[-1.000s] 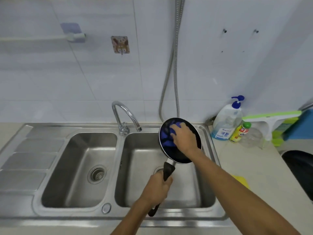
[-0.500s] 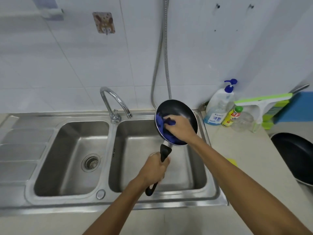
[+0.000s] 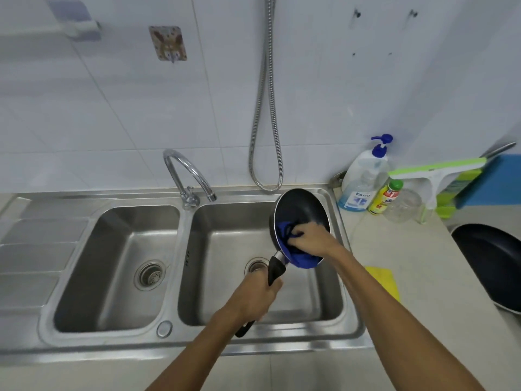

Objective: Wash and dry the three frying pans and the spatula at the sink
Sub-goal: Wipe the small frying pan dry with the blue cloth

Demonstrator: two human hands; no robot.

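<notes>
A small black frying pan (image 3: 301, 206) is held tilted over the right basin of the steel double sink (image 3: 186, 337). My left hand (image 3: 255, 296) grips its black handle from below. My right hand (image 3: 311, 238) presses a bunched blue cloth (image 3: 293, 253) against the pan's inner surface, near its lower edge. A second, larger black frying pan (image 3: 490, 258) lies on the counter at the far right, partly cut off by the frame edge. No spatula is in view.
A curved tap (image 3: 184, 176) stands between the basins and a shower hose (image 3: 266, 122) hangs on the tiled wall. A soap pump bottle (image 3: 363, 179), a yellow bottle (image 3: 384, 197), a green squeegee (image 3: 435, 172) and a yellow cloth (image 3: 384, 282) are on the right counter.
My right hand has dragged the blue cloth from the top of the pan's inside down to its lower edge. The view has tilted down and right, showing more of the second pan.
</notes>
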